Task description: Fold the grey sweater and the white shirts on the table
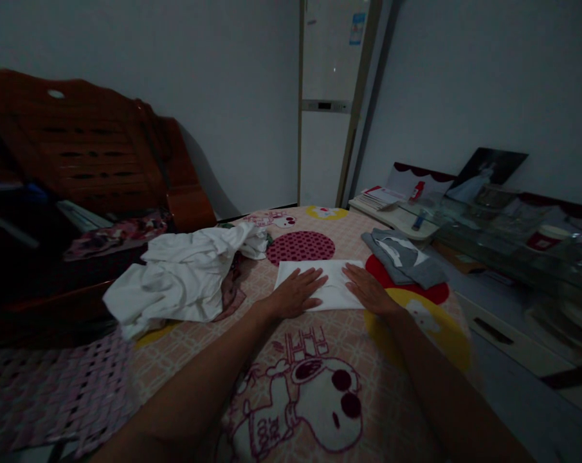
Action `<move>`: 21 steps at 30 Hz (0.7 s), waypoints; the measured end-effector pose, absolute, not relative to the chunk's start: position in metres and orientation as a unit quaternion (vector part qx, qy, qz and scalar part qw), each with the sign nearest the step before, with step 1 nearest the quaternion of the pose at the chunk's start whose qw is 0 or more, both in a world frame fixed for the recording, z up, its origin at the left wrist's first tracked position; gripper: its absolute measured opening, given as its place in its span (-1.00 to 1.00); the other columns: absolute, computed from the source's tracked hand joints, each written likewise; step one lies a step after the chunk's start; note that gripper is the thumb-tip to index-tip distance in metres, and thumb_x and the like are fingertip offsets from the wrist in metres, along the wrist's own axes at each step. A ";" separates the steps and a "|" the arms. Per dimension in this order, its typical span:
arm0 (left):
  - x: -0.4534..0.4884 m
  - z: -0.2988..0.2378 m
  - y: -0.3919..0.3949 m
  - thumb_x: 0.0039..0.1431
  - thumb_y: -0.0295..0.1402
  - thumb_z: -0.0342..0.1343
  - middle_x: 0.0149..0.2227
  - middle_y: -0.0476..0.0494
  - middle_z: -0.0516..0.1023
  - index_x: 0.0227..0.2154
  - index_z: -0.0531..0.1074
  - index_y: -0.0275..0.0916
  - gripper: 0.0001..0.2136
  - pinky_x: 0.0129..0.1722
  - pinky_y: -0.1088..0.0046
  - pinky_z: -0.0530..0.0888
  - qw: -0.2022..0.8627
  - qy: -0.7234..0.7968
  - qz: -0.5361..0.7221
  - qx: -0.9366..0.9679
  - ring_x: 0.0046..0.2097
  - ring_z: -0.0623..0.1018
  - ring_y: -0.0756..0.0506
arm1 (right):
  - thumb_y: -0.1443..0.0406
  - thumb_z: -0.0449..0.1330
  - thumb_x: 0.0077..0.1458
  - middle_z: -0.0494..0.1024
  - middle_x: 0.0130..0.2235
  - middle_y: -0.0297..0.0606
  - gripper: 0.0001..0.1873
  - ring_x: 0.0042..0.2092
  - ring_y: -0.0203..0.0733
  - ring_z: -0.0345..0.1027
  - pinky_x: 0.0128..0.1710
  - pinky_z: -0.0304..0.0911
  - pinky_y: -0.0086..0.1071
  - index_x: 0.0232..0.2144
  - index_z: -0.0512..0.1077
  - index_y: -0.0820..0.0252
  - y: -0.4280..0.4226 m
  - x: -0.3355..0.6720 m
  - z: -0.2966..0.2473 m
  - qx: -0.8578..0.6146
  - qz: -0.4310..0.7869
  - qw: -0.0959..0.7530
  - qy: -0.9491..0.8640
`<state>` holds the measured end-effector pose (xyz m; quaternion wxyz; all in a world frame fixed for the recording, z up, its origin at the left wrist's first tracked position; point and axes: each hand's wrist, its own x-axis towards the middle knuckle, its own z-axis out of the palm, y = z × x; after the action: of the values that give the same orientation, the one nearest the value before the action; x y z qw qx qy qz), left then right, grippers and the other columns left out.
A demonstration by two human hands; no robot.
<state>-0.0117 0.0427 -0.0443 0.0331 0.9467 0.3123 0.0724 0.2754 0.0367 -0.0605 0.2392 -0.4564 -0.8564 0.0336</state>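
A white cloth folded into a flat rectangle (334, 298) lies on the patterned tablecloth (252, 321) in front of me. My left hand (298, 292) rests palm down on its left part, fingers stretched toward the middle. On its right part lies my right hand (368, 289), also flat with the fingers extended. Left of the folded cloth is a loose heap of white fabric (179, 276), crumpled and partly hanging over the table edge. A grey folded garment (404, 257) with a white print sits to the right.
A carved wooden bench (92, 154) with items on its seat stands at left. Behind the table is a tall white cabinet-like unit (327, 154). On the right, a glass-topped stand (503, 238) holds a paper cup (546, 238) and other objects. A woven pink seat (54, 392) is at lower left.
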 end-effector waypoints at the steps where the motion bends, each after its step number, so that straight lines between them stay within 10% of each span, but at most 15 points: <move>1: -0.012 -0.044 0.043 0.39 0.02 -0.25 0.42 -0.26 -0.02 0.40 -0.07 -0.13 -0.39 0.33 0.07 0.01 0.030 0.313 0.073 0.947 0.42 0.03 -0.21 | 0.06 -0.13 0.36 0.23 0.33 0.02 -0.40 0.36 0.01 0.06 0.33 0.01 0.03 0.29 0.24 0.24 0.034 0.271 -0.056 -0.458 0.020 0.246 -0.854; 21: -0.008 -0.043 0.041 0.39 0.00 -0.26 0.43 -0.26 -0.03 0.41 -0.16 -0.13 -0.37 0.33 0.06 0.01 0.018 0.327 0.072 0.942 0.42 0.02 -0.22 | 0.01 -0.07 0.34 0.15 0.36 -0.04 -0.36 0.38 0.02 0.00 0.35 -0.06 0.02 0.34 0.14 0.16 0.028 0.234 -0.062 -0.455 0.016 0.174 -0.873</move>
<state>-0.0080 0.0405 -0.0434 0.0179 0.9423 0.3267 0.0717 0.2338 0.0280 -0.0623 0.1736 -0.4548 -0.8734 0.0158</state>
